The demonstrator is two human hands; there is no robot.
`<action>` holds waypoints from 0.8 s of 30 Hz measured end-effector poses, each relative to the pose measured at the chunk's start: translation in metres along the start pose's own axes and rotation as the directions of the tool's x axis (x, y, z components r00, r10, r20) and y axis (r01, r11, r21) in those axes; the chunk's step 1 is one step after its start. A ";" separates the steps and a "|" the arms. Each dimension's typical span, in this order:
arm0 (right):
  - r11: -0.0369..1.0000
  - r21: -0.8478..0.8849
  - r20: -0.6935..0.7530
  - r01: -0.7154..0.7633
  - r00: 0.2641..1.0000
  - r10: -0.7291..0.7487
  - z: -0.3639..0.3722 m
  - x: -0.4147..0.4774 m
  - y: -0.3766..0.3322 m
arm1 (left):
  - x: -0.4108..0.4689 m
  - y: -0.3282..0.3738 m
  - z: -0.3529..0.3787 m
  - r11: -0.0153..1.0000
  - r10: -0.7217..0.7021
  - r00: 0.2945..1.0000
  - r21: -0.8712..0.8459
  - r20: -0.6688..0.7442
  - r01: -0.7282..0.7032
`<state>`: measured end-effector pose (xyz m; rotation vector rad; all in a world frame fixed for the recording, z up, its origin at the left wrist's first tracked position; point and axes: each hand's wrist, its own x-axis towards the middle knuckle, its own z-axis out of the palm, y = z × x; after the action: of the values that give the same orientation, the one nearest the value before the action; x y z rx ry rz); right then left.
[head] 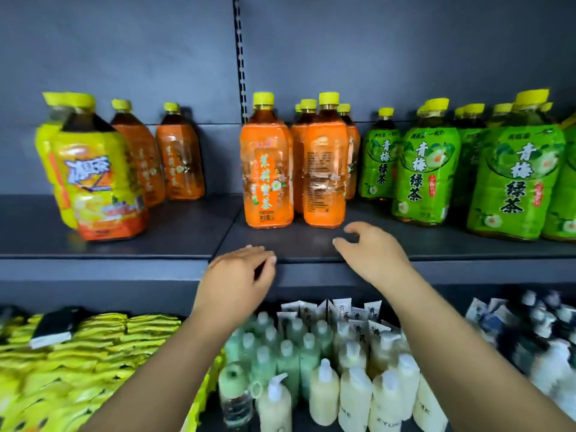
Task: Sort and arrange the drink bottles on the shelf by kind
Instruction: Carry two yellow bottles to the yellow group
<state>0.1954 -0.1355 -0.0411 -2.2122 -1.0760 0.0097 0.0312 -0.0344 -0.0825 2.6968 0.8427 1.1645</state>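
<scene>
Empty hands at the shelf (109,241) edge
Left hand (238,275) and right hand (371,254): each grip loose, holding nothing; orange bottles (269,176) at 12 o'clock, green bottles (514,176) at 2, yellow bottles (93,176) at 10.

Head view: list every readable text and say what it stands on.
"青梅绿茶": green-label bottle.
"茉莉蜜茶": front orange-label bottle.
"冰红茶": yellow-label bottle.
"ZYON", cut off: cream pump bottle.
Fine print on the neighbouring orange bottle and on the white tubes: too blurred to read.
</scene>
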 end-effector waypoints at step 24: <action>0.863 0.485 -0.016 0.141 0.988 -0.152 0.169 0.023 -0.288 | -0.001 -0.257 -0.193 0.926 -0.350 0.935 -0.173 -0.062 0.335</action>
<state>-0.0379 0.1016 -0.0026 -1.6778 -1.1097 0.2175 -0.2199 0.1565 -0.0204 2.2634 1.1262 1.2193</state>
